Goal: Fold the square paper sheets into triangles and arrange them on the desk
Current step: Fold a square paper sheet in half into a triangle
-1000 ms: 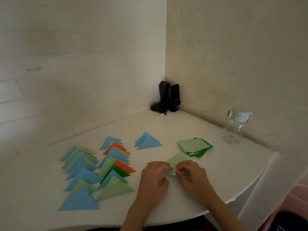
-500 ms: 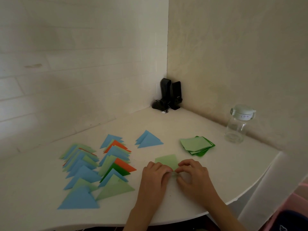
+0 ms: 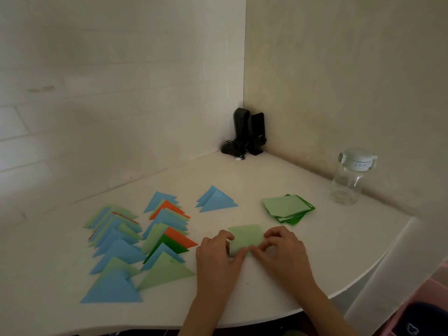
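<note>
A light green paper sheet [image 3: 245, 236] lies on the white desk [image 3: 266, 180] between my hands. My left hand [image 3: 218, 253] pinches its left and near edge with curled fingers. My right hand [image 3: 283, 251] pinches its right and near edge. The near part of the sheet is hidden under my fingers. A stack of unfolded green squares [image 3: 288, 207] sits to the right behind my hands. Two overlapping rows of folded blue, green and orange triangles [image 3: 135, 241] lie to the left. Two blue triangles [image 3: 215, 200] lie apart behind them.
Two black speakers [image 3: 249, 133] stand in the wall corner. A clear jar with a white lid [image 3: 351, 175] stands at the right by the wall. The desk's curved front edge runs just below my wrists.
The green sheet has gone from a bent, lifted shape to lying flatter and squarer between my hands. My hands have moved slightly apart along its near edge.
</note>
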`<state>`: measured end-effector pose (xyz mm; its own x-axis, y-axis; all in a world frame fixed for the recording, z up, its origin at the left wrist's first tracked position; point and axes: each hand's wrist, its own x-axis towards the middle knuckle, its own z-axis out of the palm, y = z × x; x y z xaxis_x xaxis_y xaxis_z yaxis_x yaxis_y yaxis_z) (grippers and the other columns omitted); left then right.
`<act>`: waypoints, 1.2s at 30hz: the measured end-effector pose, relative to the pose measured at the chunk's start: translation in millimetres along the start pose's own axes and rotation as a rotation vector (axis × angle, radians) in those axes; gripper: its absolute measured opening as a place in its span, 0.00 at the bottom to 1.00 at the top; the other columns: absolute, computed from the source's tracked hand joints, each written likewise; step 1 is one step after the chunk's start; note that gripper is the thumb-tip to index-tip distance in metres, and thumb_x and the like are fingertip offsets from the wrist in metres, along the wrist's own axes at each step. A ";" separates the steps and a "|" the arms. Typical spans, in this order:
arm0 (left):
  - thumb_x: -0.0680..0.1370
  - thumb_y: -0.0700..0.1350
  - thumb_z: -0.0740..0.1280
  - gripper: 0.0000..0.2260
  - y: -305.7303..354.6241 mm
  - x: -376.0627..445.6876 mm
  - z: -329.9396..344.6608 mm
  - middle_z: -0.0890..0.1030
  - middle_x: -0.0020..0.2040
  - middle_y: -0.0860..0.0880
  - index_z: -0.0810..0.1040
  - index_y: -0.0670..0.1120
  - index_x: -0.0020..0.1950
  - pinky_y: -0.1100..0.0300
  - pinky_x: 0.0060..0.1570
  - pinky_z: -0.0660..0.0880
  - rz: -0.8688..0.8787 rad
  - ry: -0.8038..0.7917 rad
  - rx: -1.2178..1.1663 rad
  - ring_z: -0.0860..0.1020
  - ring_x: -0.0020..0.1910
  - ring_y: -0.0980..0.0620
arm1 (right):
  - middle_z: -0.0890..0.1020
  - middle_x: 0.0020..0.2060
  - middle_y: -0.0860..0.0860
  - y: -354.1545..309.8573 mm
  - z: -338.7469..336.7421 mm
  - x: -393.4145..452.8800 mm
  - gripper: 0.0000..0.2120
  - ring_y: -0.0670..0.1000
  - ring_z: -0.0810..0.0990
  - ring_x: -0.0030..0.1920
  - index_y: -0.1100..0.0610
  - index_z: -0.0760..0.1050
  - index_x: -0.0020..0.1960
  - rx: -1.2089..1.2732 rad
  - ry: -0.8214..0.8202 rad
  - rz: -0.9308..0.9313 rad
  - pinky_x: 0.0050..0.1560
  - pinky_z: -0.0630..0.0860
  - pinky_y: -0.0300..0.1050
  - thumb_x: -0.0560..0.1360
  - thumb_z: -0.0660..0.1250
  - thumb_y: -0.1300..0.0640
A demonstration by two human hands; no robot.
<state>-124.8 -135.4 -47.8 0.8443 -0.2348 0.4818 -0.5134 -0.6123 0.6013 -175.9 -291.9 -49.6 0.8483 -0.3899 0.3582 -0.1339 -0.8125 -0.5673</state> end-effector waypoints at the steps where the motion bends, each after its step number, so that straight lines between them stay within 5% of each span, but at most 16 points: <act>1: 0.68 0.58 0.72 0.14 0.0 0.8 1.0 0.71 0.32 0.58 0.76 0.53 0.46 0.58 0.38 0.66 0.006 0.007 0.019 0.69 0.36 0.54 | 0.73 0.44 0.39 -0.8 -0.7 -0.1 0.10 0.41 0.73 0.48 0.42 0.75 0.31 -0.006 -0.006 0.006 0.47 0.62 0.41 0.66 0.73 0.40; 8: 0.69 0.50 0.74 0.12 0.5 3.4 0.3 0.72 0.32 0.57 0.74 0.54 0.47 0.56 0.40 0.68 -0.039 -0.036 -0.018 0.70 0.38 0.53 | 0.72 0.45 0.40 -4.8 -3.5 0.1 0.10 0.42 0.72 0.49 0.43 0.73 0.35 -0.029 -0.041 0.003 0.47 0.61 0.41 0.66 0.72 0.42; 13: 0.69 0.42 0.74 0.14 -7.3 3.9 -4.3 0.74 0.33 0.56 0.72 0.54 0.47 0.56 0.41 0.72 -0.077 -0.095 -0.172 0.74 0.38 0.52 | 0.73 0.47 0.36 -2.1 -5.0 1.1 0.10 0.43 0.72 0.52 0.39 0.73 0.47 -0.015 -0.072 -0.013 0.49 0.61 0.41 0.67 0.66 0.40; 22: 0.69 0.31 0.69 0.14 -10.8 4.1 -9.5 0.75 0.37 0.53 0.75 0.51 0.42 0.68 0.39 0.69 -0.081 -0.106 -0.235 0.72 0.35 0.57 | 0.76 0.53 0.38 -2.8 -9.7 1.2 0.20 0.45 0.73 0.56 0.38 0.75 0.57 0.019 -0.134 -0.016 0.51 0.62 0.41 0.66 0.60 0.42; 24: 0.70 0.33 0.68 0.14 -11.4 2.4 -5.0 0.76 0.37 0.55 0.76 0.53 0.41 0.59 0.39 0.72 -0.016 -0.087 -0.183 0.72 0.35 0.56 | 0.77 0.49 0.36 -3.8 -11.4 -1.2 0.19 0.45 0.75 0.55 0.37 0.77 0.54 0.065 -0.124 -0.008 0.54 0.67 0.43 0.66 0.58 0.42; 27: 0.74 0.50 0.64 0.03 -4.9 -0.3 -5.3 0.76 0.39 0.56 0.77 0.54 0.42 0.53 0.38 0.72 0.042 -0.078 0.002 0.73 0.38 0.53 | 0.76 0.45 0.33 -5.3 -15.5 -0.3 0.21 0.44 0.76 0.52 0.36 0.78 0.53 0.141 -0.150 0.018 0.58 0.70 0.48 0.66 0.52 0.42; 31: 0.72 0.62 0.58 0.15 15.5 -13.8 -2.6 0.76 0.41 0.56 0.77 0.54 0.44 0.59 0.38 0.69 0.182 -0.063 0.239 0.74 0.39 0.54 | 0.76 0.47 0.37 -10.3 -22.0 0.5 0.17 0.41 0.71 0.52 0.41 0.79 0.53 0.245 -0.166 0.083 0.61 0.67 0.43 0.74 0.54 0.52; 36: 0.66 0.68 0.60 0.20 35.2 -18.1 6.4 0.75 0.37 0.55 0.74 0.52 0.39 0.58 0.38 0.72 0.156 -0.081 0.314 0.74 0.36 0.54 | 0.80 0.49 0.42 -9.2 -25.1 -7.2 0.19 0.39 0.75 0.50 0.38 0.80 0.46 0.405 -0.152 0.137 0.51 0.67 0.28 0.75 0.59 0.61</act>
<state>-157.1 -157.5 -39.4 0.7752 -0.3956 0.4926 -0.5757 -0.7634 0.2929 -193.6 -292.5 -28.4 0.9063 -0.3893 0.1644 -0.0643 -0.5116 -0.8568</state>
